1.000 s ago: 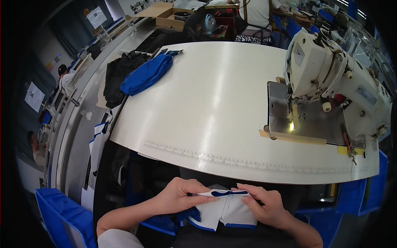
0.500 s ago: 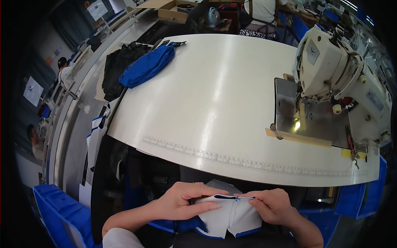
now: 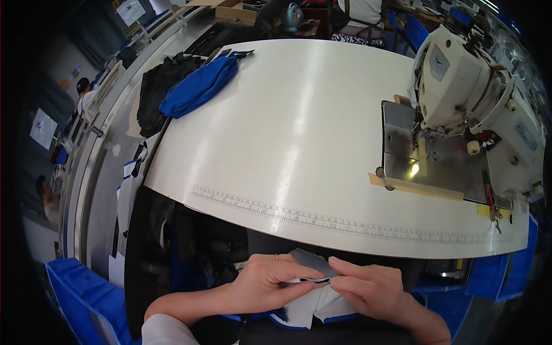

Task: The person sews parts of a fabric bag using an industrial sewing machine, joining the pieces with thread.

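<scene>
Pinched between both hands, a small white fabric piece with blue trim (image 3: 315,300) sits below the near edge of the white sewing table (image 3: 299,144), over the person's lap. In the head view, the left hand (image 3: 269,283) closes thumb and fingers on the left end of the folded top edge, a ring showing on one finger. Its fingertips meet those of the right hand (image 3: 368,288), which clamps the same edge from the other side. Most of the cloth hangs down beneath the hands, its blue border showing at the bottom.

Along the table's near edge runs a printed ruler strip (image 3: 345,221), just above the hands. On the table's right part stands a white sewing machine (image 3: 460,86) on a metal bed plate (image 3: 437,167), well apart from the hands. Between the machine and the table's left edge the tabletop lies bare and wide. At the far left corner of the table a blue garment bundle (image 3: 198,86) rests beside a black fabric heap (image 3: 155,98) that spills over the edge. Blue plastic bins (image 3: 75,293) stand below the table to the left, and another blue bin (image 3: 506,270) under its right end.
</scene>
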A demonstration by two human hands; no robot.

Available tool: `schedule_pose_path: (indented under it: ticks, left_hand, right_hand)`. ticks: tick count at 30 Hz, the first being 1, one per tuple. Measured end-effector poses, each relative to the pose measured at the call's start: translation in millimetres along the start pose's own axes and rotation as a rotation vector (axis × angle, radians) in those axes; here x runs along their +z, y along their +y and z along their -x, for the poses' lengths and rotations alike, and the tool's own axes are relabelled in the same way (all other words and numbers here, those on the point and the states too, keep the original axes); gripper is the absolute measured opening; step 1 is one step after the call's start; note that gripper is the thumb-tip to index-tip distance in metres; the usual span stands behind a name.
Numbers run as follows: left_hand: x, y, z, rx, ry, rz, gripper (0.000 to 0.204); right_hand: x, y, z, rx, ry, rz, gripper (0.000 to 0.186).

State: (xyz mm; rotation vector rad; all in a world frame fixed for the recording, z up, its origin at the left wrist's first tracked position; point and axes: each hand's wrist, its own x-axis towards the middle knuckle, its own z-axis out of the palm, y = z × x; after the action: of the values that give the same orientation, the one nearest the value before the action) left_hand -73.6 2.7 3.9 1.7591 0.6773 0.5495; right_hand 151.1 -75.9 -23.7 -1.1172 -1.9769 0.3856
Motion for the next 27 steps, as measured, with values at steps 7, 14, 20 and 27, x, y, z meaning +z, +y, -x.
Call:
schedule_pose_path:
  ticks: [7, 14, 20, 27]
  left_hand:
    - [1.6, 1.0, -1.4, -0.021, -0.02, -0.045, 0.024]
    - [7.0, -2.2, -2.4, 0.032, 0.027, -0.072, 0.022]
    - [9.2, -2.7, -2.2, 0.088, 0.055, -0.107, 0.022]
    - [10.6, -7.5, 1.6, 0.127, 0.038, -0.179, 0.031]
  right_hand:
    - [-3.7, -5.4, 0.2, -0.097, 0.057, 0.205, 0.026]
    - [-2.9, -8.3, 1.1, -0.048, 0.066, 0.174, 0.023]
    - [-2.8, -10.7, 1.0, -0.058, 0.048, 0.224, 0.021]
    - [-7.0, -19.8, -0.7, 0.024, -0.012, 0.168, 0.029]
